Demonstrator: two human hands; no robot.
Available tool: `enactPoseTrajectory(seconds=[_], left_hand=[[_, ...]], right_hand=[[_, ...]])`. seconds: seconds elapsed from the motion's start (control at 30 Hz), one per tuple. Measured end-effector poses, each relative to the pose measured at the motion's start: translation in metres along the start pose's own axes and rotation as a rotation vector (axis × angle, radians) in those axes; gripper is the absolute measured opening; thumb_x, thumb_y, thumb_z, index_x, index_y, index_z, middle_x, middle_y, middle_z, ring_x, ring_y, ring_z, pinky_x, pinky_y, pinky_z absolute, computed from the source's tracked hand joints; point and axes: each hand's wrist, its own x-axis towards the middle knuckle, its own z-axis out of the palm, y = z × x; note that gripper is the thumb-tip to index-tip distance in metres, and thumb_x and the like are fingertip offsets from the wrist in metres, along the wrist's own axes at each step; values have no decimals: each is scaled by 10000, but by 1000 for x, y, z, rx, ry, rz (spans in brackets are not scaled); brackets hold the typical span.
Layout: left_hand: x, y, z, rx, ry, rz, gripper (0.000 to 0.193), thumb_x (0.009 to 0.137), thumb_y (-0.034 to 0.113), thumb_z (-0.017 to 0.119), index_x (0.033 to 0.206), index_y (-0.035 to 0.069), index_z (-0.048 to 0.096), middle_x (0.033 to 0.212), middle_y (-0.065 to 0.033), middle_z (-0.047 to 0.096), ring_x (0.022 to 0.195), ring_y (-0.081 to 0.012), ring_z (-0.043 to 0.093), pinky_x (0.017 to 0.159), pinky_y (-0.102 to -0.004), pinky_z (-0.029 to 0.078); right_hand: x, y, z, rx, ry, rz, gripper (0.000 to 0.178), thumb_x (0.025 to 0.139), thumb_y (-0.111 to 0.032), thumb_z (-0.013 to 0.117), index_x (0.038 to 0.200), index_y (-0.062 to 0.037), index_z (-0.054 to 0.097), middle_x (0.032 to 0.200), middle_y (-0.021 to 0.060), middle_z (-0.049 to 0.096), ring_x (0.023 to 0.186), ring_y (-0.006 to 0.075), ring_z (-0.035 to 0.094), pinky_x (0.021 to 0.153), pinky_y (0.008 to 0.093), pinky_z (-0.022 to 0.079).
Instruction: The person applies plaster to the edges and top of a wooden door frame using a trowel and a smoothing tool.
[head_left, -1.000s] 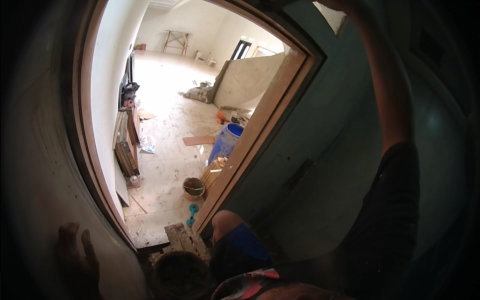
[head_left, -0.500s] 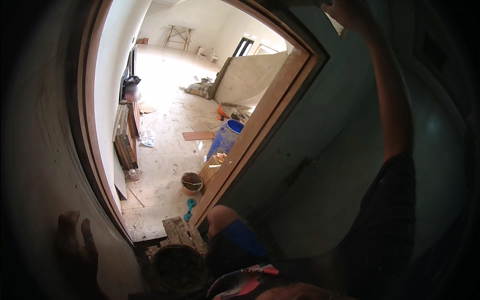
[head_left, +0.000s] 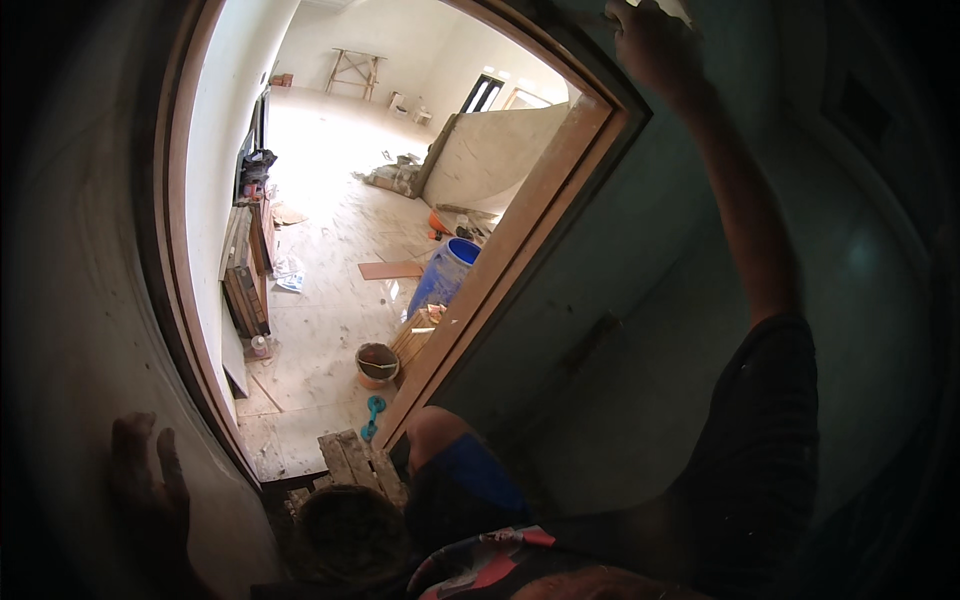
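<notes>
My right hand (head_left: 655, 50) is raised high at the top edge, by the upper corner of the wooden door frame (head_left: 530, 255), against the dark wall (head_left: 640, 400). Its fingers are curled closed; a pale flat patch shows beside them, but what they grip I cannot make out. Low on the left, my left hand (head_left: 150, 490) lies in shadow by the plastered wall (head_left: 225, 500), thumb and fingers apart, holding nothing. Below me a dark round bucket (head_left: 350, 530) stands by rough wooden planks (head_left: 347, 458), beside my bent knee (head_left: 437, 430).
Through the doorway, a bucket (head_left: 377, 365), a teal double-ended object (head_left: 373, 417) and a blue drum (head_left: 445, 275) stand near the right jamb. Stacked boards (head_left: 243, 270) lean along the left wall. A wooden trestle (head_left: 355, 73) stands far back.
My right hand has moved left and slightly up, toward the frame's corner. The pale patch by it has shifted from below the hand to above it. My left hand has barely moved.
</notes>
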Motion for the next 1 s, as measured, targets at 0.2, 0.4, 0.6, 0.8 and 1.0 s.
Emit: enactPoseTrajectory(seconds=[0.2,0.4,0.6,0.8,1.0], left_hand=[[0,3,-1,-9,14,-10,135,961,75,535,1051,-26,534,1005,-212,565,956,-365,612,847,-399,499],[-2,-2,2,-31,25,-12,139,962,80,535,1048,-28,534,1002,-209,561,963,-367,606,853,-403,493],[-3,-2,2,-40,13,-3,135,980,89,509,1070,-11,507,1005,-199,554,974,-346,595,869,-403,473],[-2,-2,4,-38,20,1,128,974,80,521,1067,-8,509,1003,-192,553,977,-340,598,869,-402,476],[-6,-5,4,-31,57,19,125,967,71,538,1067,-1,518,1009,-185,559,980,-332,601,869,-392,481]], right_hand=[[-29,12,23,45,-79,39,270,873,-129,664,1138,-96,625,977,167,686,907,333,681,769,427,551],[-39,13,10,219,41,-56,244,859,-136,582,1097,-117,632,843,167,701,802,366,690,721,470,556],[-27,7,9,252,10,-112,241,852,-123,601,1089,-118,639,869,173,697,814,348,691,720,461,552],[-10,12,10,178,-32,-135,250,854,-136,649,1102,-115,638,880,155,695,763,327,694,668,434,555],[0,-21,-14,102,7,-71,134,915,-62,582,944,-10,701,742,155,689,593,202,645,576,338,539]])
